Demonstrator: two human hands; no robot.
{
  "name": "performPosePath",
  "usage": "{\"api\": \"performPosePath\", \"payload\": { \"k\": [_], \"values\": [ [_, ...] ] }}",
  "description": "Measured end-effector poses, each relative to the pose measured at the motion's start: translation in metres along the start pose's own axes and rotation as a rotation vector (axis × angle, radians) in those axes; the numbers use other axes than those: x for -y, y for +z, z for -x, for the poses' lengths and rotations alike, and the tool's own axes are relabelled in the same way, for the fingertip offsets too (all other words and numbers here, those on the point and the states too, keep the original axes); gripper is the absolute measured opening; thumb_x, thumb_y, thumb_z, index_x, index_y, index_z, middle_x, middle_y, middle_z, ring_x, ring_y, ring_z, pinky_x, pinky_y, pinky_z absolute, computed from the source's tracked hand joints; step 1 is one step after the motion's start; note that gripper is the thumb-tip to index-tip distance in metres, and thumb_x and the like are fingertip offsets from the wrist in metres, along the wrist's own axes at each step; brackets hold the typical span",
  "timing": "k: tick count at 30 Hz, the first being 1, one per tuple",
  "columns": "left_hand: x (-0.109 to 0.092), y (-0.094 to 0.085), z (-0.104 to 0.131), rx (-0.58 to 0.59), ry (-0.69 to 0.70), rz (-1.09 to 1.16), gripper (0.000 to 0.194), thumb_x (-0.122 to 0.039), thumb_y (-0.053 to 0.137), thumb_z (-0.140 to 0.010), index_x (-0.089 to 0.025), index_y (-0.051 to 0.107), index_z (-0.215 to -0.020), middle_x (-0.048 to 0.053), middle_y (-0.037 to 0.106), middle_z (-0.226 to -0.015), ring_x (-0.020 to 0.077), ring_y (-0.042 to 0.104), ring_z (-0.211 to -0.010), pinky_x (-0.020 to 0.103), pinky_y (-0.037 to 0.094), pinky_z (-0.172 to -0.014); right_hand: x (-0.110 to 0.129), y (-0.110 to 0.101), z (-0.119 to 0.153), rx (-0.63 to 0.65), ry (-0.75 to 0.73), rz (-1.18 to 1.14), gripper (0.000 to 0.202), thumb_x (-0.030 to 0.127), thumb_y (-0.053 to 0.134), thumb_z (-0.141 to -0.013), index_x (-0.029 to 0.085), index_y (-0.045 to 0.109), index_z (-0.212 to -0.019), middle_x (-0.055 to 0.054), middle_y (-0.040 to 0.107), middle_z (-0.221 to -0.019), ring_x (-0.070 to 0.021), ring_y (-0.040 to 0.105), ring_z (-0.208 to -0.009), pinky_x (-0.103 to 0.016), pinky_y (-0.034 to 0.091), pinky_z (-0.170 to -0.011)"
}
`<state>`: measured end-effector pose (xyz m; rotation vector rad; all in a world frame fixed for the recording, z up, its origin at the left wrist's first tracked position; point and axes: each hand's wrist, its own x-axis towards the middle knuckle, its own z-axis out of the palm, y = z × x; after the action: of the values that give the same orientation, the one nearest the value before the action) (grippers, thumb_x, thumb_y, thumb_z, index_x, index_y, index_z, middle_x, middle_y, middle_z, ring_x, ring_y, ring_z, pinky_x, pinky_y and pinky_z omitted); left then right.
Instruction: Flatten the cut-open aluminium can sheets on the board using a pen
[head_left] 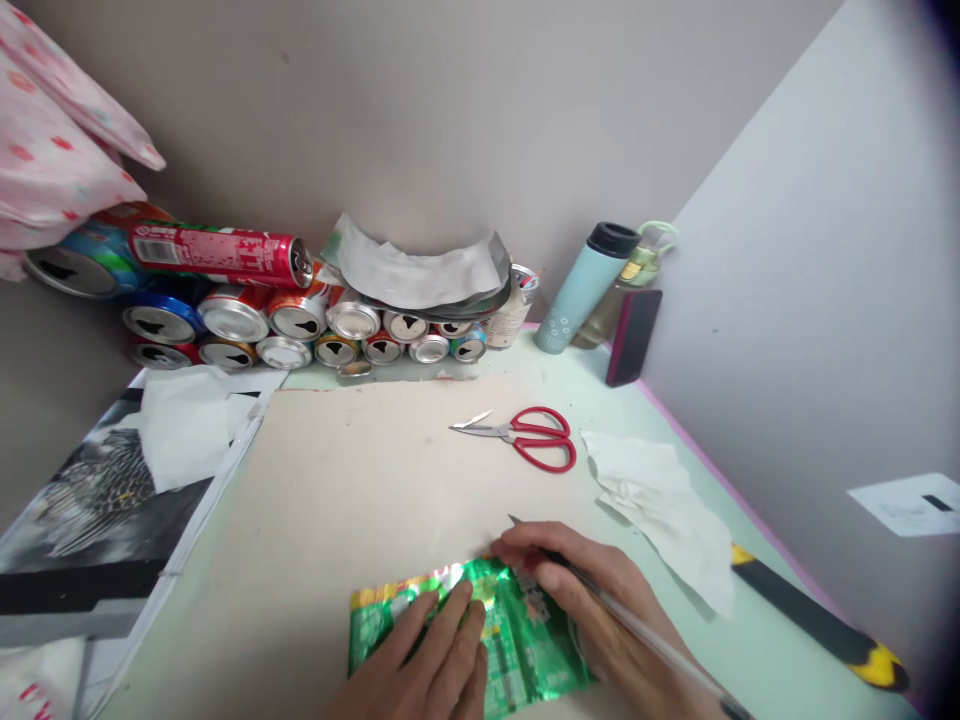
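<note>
A shiny green printed sheet with a yellow edge lies at the near side of the beige board. My left hand rests flat on it, fingers stretched out. In my right hand is a pen with a clear barrel, slanting across the hand, its pointed end toward the far left. The fingertips of that hand touch the sheet's upper right part. Beyond my hands lie red-handled scissors, their blades partly apart, pointing left.
Drink cans are stacked against the wall, with curved grey sheets on top. A blue bottle and a phone stand at back right. White tissue and a black-yellow cutter handle lie right; a bird picture lies left.
</note>
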<state>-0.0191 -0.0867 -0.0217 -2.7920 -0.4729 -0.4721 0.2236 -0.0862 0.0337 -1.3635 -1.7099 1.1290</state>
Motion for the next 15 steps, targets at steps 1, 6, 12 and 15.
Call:
{"api": "performPosePath", "payload": {
  "k": [1, 6, 12, 15],
  "values": [
    [0.001, -0.001, -0.001, 0.009, 0.012, -0.006, 0.021, -0.025, 0.050, -0.105, -0.018, 0.065, -0.119, 0.005, 0.070, -0.126, 0.0219, 0.060, -0.121, 0.037, 0.041, -0.102, -0.002, -0.001, 0.000, -0.030, -0.038, 0.064, 0.025, 0.037, 0.052, -0.106, 0.026, 0.072, -0.114, -0.005, 0.080, -0.105, -0.0191, 0.077, -0.093, -0.024, 0.061, -0.082],
    [0.011, -0.011, -0.011, 0.004, -0.064, -0.026, 0.022, -0.018, 0.047, -0.104, -0.017, 0.068, -0.105, 0.004, 0.075, -0.101, 0.0210, 0.065, -0.099, 0.037, 0.043, -0.100, -0.021, 0.000, -0.002, -0.182, -0.297, 0.467, 0.021, 0.029, 0.056, -0.105, 0.023, 0.072, -0.116, -0.008, 0.079, -0.102, -0.0215, 0.076, -0.091, -0.029, 0.060, -0.080],
    [0.023, -0.018, -0.013, 0.040, -0.142, -0.026, 0.029, -0.016, 0.042, -0.102, -0.016, 0.071, -0.105, 0.006, 0.075, -0.097, 0.0219, 0.066, -0.091, 0.042, 0.034, -0.110, -0.027, 0.011, 0.002, -0.145, -0.367, 0.639, 0.029, 0.032, 0.046, -0.109, 0.020, 0.072, -0.111, -0.008, 0.076, -0.084, -0.0199, 0.071, -0.067, -0.029, 0.054, -0.062],
    [0.025, -0.017, -0.008, 0.078, -0.152, -0.040, 0.028, -0.023, 0.046, -0.102, -0.014, 0.070, -0.114, 0.010, 0.075, -0.109, 0.0256, 0.066, -0.106, 0.046, 0.028, -0.114, -0.014, 0.012, 0.004, 0.011, -0.317, 0.519, 0.032, 0.035, 0.044, -0.110, 0.021, 0.074, -0.109, -0.007, 0.075, -0.081, -0.0198, 0.070, -0.068, -0.029, 0.054, -0.065]
  ]
}}
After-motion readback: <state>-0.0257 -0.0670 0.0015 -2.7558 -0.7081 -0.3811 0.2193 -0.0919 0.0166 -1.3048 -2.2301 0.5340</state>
